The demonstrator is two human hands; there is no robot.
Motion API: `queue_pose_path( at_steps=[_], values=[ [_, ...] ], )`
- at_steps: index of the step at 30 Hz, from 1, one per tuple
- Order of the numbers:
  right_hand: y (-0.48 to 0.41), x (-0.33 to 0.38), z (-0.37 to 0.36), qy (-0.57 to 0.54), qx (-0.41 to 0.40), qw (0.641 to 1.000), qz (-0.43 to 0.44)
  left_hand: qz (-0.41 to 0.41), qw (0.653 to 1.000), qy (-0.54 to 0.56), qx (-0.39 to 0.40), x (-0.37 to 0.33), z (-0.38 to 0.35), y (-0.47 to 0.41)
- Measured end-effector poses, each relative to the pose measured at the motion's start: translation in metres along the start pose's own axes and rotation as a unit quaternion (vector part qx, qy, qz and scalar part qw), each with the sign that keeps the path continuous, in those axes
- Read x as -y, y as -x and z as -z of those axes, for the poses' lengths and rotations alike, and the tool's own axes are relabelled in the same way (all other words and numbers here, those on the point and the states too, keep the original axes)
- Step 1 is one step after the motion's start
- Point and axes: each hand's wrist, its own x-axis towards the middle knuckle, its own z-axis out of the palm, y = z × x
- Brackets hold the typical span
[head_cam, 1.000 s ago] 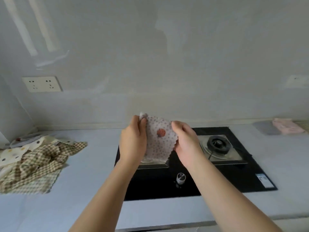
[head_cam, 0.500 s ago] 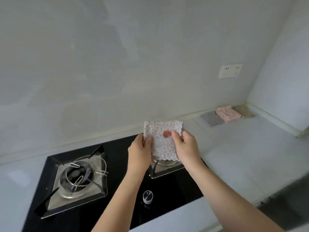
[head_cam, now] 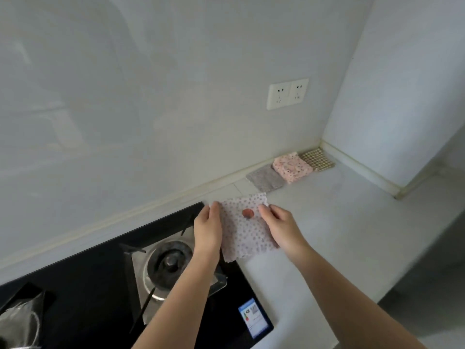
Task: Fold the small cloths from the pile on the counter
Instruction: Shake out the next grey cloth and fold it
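Rightward since a moment ago: the cloth [head_cam: 245, 227] now hangs past the stove [head_cam: 100, 285], over the bench [head_cam: 339, 222], with my left hand [head_cam: 207, 230] and right hand [head_cam: 281, 227] pinching its sides. Three folded cloths [head_cam: 292, 167] lie by the wall — the pile is out of view.

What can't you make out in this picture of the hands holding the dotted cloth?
Head view:
- dotted cloth: side edges covered by the left hand and right hand.
- stove label: print too small.
- second burner: blurred, cut by the frame edge.
- red spot: too small to identify.
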Motion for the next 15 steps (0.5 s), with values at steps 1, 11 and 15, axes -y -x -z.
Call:
queue_pose_path(
  at_steps=[1, 11, 15],
  values=[
    [-0.014, -0.007, 0.010, -0.016, 0.002, 1.000, -0.024, 0.019, 1.000, 0.000, 0.015, 0.003, -0.017, -0.008],
    [-0.220, -0.080, 0.087, 0.087, 0.065, 0.987, -0.117, 0.152, 0.986, -0.066, -0.030, 0.067, -0.182, -0.129],
    [-0.294, -0.090, 0.088, 0.174, 0.098, 0.978, -0.066, 0.135, 0.978, -0.119, -0.104, 0.078, -0.223, -0.183]
  ],
)
